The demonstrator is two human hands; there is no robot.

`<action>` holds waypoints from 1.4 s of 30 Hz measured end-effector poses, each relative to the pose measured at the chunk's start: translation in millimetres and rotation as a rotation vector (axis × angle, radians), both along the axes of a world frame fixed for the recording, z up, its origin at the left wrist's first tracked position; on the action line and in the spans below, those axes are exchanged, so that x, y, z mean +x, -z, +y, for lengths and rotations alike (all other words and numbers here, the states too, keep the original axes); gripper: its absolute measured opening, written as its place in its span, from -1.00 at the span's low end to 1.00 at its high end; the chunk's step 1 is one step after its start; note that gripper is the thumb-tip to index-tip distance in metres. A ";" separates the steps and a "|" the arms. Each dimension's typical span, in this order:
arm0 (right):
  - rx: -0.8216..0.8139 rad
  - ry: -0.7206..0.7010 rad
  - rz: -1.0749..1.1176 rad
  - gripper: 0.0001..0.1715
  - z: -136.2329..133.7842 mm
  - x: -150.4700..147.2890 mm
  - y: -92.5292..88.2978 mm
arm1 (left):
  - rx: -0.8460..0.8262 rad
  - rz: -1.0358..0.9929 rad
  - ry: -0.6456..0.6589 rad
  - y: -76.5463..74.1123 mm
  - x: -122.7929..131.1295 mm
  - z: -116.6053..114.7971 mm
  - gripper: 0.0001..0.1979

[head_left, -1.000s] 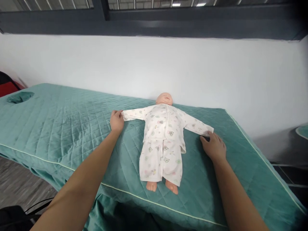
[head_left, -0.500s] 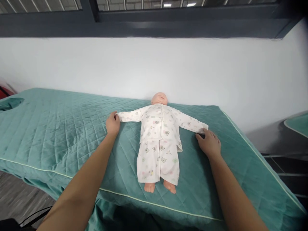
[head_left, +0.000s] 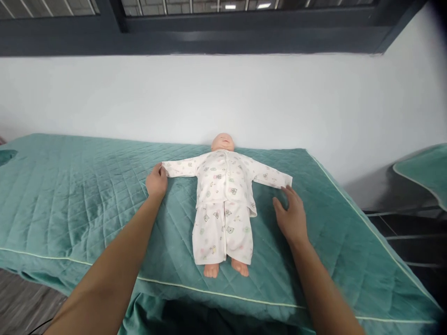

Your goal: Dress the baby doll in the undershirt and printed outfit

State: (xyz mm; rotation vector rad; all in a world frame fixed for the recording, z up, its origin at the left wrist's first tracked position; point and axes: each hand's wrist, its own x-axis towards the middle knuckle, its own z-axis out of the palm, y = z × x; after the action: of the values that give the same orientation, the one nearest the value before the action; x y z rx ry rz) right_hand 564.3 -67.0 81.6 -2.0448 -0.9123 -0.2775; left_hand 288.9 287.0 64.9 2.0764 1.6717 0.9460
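A baby doll (head_left: 224,141) lies on its back on a teal quilted bed (head_left: 80,186), head toward the white wall, arms spread. It wears a white printed top (head_left: 225,177) and matching trousers (head_left: 222,230); bare feet stick out at the bottom. My left hand (head_left: 156,181) rests at the end of the doll's left-side sleeve, fingers curled on the cuff. My right hand (head_left: 291,216) hovers flat with fingers spread just below the other sleeve's cuff, holding nothing.
The bed's near edge with pale piping (head_left: 174,284) runs across the bottom. A white wall (head_left: 223,97) stands right behind the doll, under a dark window frame (head_left: 223,28). Another teal-covered surface (head_left: 426,170) shows at the right, with dark floor between.
My right hand has come off the sleeve cuff and drawn back toward me, fingers spreading. The left hand stays on its cuff. The view has shifted right.
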 end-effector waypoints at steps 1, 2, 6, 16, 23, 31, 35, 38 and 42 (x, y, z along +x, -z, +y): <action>0.086 -0.049 0.030 -0.55 -6.7 -20.2 -4.0 | -0.004 0.012 0.002 -0.3 0.5 0.6 -0.55; 0.148 -0.119 0.066 -0.61 -14.0 -42.3 -8.6 | -0.008 0.027 0.002 -0.5 1.0 1.3 -0.55; 0.163 -0.433 0.104 -0.66 -41.1 -132.1 -27.0 | -0.019 0.078 0.005 -0.2 3.1 4.1 -0.57; -0.323 -0.405 -0.294 -0.75 -38.9 -194.0 -22.2 | 0.089 0.016 0.055 3.6 2.2 2.5 -0.60; -0.252 -0.333 -0.290 -0.82 -22.7 -205.1 -25.8 | 0.122 -0.032 0.050 4.1 -1.2 -0.1 -0.69; -0.082 -0.436 -0.237 -0.80 -45.0 -211.6 -52.6 | 0.083 -0.051 0.053 4.1 -1.8 1.0 -0.72; -0.086 -0.441 -0.220 -0.81 -43.5 -208.7 -52.1 | 0.081 -0.053 0.049 5.5 -2.0 2.2 -0.72; -0.150 -0.403 -0.236 -0.83 -42.6 -207.9 -38.7 | 0.076 -0.055 0.044 7.4 -2.1 3.7 -0.73; -0.245 -0.289 -0.264 -0.89 -43.6 -209.6 -21.6 | 0.074 -0.054 0.047 9.7 -2.3 5.8 -0.73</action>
State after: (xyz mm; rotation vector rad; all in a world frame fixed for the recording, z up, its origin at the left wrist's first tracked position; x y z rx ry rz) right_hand 354.7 -110.6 103.2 -2.0924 -1.4501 -0.2930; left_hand 286.6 292.8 55.3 2.1084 1.5772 1.0542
